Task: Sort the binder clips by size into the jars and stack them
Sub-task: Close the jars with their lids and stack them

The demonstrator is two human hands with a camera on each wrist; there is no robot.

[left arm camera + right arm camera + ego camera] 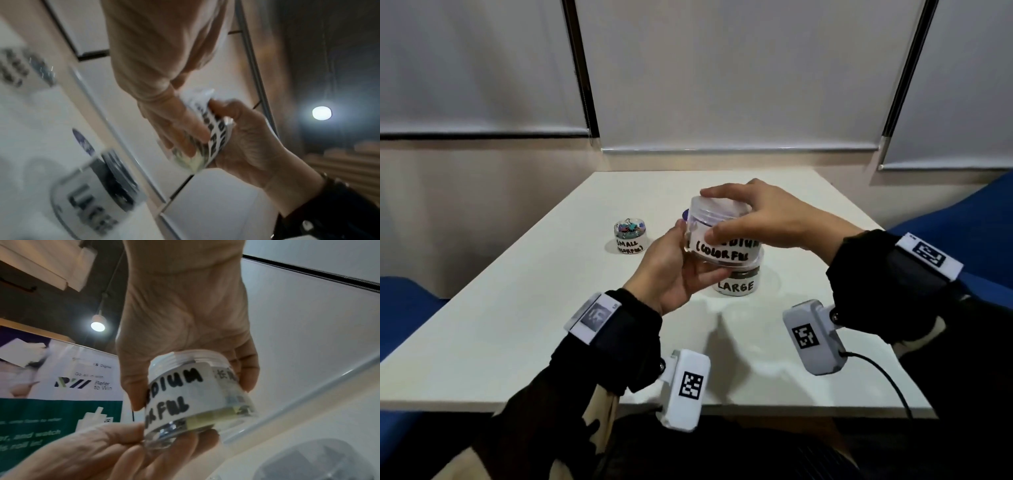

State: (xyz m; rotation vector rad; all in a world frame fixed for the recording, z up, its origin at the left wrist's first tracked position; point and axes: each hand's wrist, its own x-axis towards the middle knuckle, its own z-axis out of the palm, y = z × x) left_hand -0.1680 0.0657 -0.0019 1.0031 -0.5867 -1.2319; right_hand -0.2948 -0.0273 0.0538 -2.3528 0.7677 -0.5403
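I hold the clear jar labelled MEDIUM (COLORFUL) point(726, 251) point(195, 395) point(213, 141) with both hands, in the air just above the LARGE jar point(736, 284) point(92, 199). My left hand point(674, 274) point(246, 138) point(92, 451) cups its base from the left and below. My right hand point(756, 219) point(185, 313) point(164, 113) grips its clear lid point(717, 205) from above, thumb on the front and fingers round the back. The SMALL (COLORFUL) jar point(630, 236), with several coloured clips inside and no lid on it, stands to the left.
All of this is on a white table point(551, 325). A dark blue round thing point(685, 215) point(82, 141) lies on the table behind the held jar. Blue seats point(962, 222) flank the table, and a black cable point(887, 377) runs from my right wrist camera.
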